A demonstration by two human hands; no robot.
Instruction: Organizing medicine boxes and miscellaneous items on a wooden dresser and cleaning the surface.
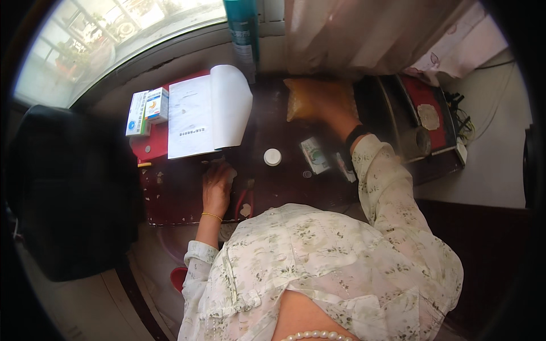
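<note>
From the head view, the left hand (217, 184) lies flat on the dark wooden desk (187, 199), fingers (223, 170) spread loosely, gripping nothing, just below the white paper pad with its curled-over sheet (207, 111). The right hand (335, 113) reaches onto a translucent amber plastic bag (310, 96); I cannot tell its fingers' state. A small round white cap (272, 157) sits between the hands.

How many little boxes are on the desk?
3 that I can see: two small boxes side by side at the far left, left of the open booklet, and one box near the right forearm. Others may be hidden.
</note>
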